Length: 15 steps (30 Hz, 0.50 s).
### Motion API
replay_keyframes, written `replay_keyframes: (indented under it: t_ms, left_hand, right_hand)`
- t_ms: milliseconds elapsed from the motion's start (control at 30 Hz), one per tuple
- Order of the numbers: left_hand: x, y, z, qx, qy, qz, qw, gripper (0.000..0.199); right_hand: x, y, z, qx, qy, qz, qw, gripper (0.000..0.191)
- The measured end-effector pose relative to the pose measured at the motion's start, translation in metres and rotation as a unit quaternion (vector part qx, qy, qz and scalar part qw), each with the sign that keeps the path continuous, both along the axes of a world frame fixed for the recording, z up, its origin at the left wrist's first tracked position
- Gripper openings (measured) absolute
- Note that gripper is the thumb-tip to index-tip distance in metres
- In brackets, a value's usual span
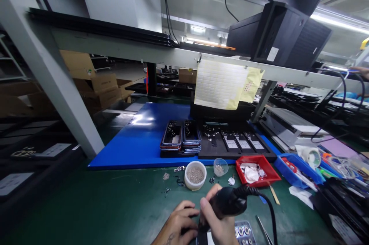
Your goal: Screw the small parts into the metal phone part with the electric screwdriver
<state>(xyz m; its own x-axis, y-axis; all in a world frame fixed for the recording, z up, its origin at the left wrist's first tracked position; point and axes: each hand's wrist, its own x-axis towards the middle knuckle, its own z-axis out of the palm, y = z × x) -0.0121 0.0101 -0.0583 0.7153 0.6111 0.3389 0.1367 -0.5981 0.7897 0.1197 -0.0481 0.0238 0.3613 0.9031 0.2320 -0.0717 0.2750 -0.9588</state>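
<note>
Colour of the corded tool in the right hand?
The corded tool is black; it shows in the head view, the only one.

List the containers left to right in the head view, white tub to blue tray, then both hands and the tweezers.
White tub, clear cup, red tray, blue tray; then left hand, right hand, tweezers.

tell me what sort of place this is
Probably an electronics assembly or repair workshop: a corded handheld tool in the right hand, stacked phone-like frames, and a white tub of tiny parts.
</note>
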Motion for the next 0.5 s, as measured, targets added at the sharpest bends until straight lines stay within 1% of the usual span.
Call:
replay_keyframes:
  t_ms: [67, 167, 233, 300, 400, 500]
  left_hand:
    - [0.000, 0.001, 0.000, -0.016, -0.007, -0.004, 1.000, 0.013]
    - [-0.001, 0.000, 0.007, -0.021, -0.006, -0.007, 1.000, 0.008]
    - [-0.001, -0.002, 0.012, -0.017, -0.007, -0.014, 1.000, 0.009]
    - [-0.002, -0.003, 0.013, -0.011, -0.010, -0.022, 1.000, 0.010]
    - [-0.001, -0.004, 0.006, 0.014, -0.026, -0.029, 0.999, 0.012]
    - [-0.001, -0.003, -0.005, 0.032, -0.040, -0.035, 0.998, 0.014]
  right_hand:
    - [0.001, -0.001, 0.001, 0.002, 0.005, 0.005, 1.000, 0.029]
    - [0.002, -0.001, 0.005, 0.007, 0.016, 0.014, 1.000, 0.029]
    - [0.003, -0.002, 0.009, 0.007, 0.031, 0.018, 0.999, 0.030]
    - [0.004, -0.003, 0.014, 0.010, 0.052, 0.023, 0.998, 0.030]
    - [0.006, -0.006, 0.019, 0.020, 0.089, 0.036, 0.995, 0.029]
    - [0.007, -0.009, 0.018, 0.011, 0.103, 0.037, 0.994, 0.029]
